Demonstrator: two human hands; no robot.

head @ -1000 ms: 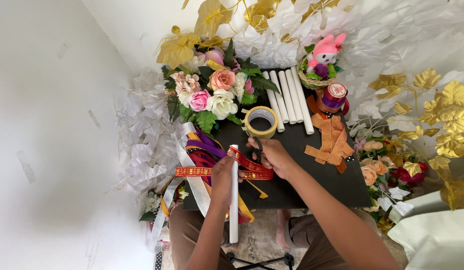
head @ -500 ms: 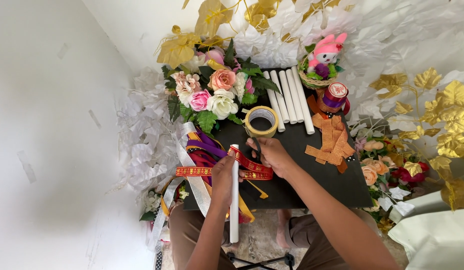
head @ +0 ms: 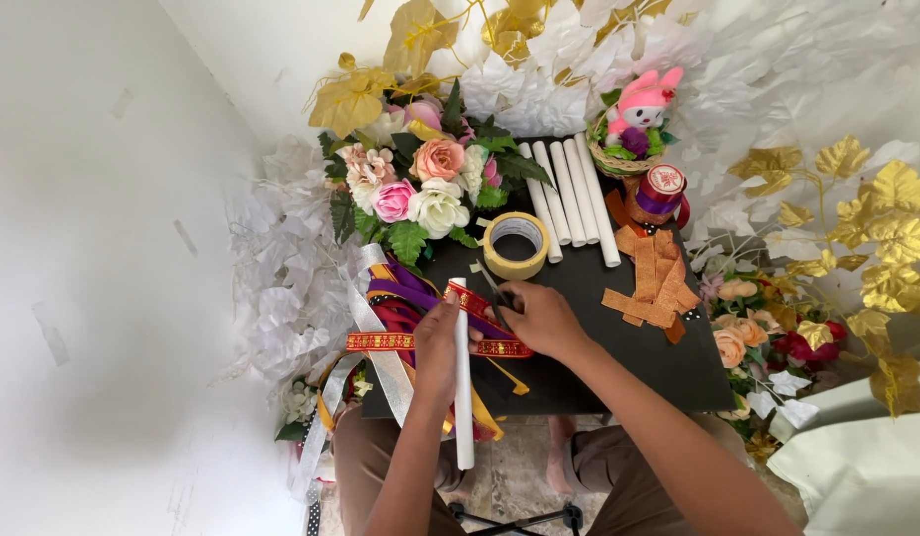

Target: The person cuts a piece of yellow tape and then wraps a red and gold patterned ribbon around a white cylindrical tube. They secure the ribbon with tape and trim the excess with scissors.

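Head view
My left hand point(head: 436, 342): closed on the white stick point(head: 463, 397), pressing it on the black table point(head: 619, 347).
My right hand point(head: 541, 320): closed around scissors point(head: 495, 291), touching the red ribbon point(head: 480, 308) by the stick.
Tape roll point(head: 515, 245): just above my hands.

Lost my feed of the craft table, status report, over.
Left hand pins white tube. Right hand grips scissors at red patterned ribbon. Tape roll close behind.

The right hand point(head: 541, 320) hides most of the scissors point(head: 494, 289).
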